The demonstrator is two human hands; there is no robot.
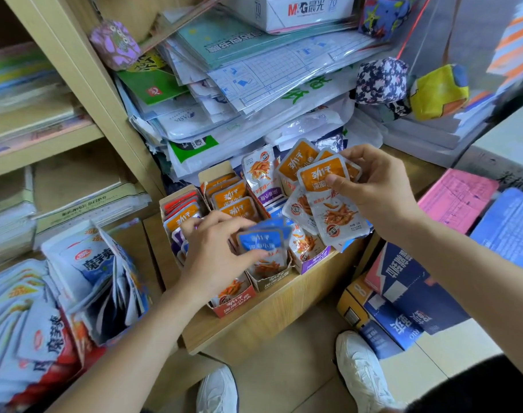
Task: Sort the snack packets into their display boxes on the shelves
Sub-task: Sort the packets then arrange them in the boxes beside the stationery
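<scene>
Three narrow display boxes stand side by side on a low wooden shelf (254,311): a red-fronted box (233,307) on the left, a brown box (272,280) in the middle and a purple box (313,260) on the right, all holding small fish-snack packets. My left hand (215,254) reaches down over the boxes and pinches a blue-topped packet (263,242) above the middle box. My right hand (382,189) is raised to the right and grips a fan of orange-topped packets (322,186).
Stacked paper and plastic sleeves (254,93) pile up behind the boxes. A heap of larger white-and-blue snack bags (60,281) lies at the left. Cartons (403,299) sit on the floor at right, and my white shoes (361,368) are below. Stuffed fabric cubes (382,81) hang above.
</scene>
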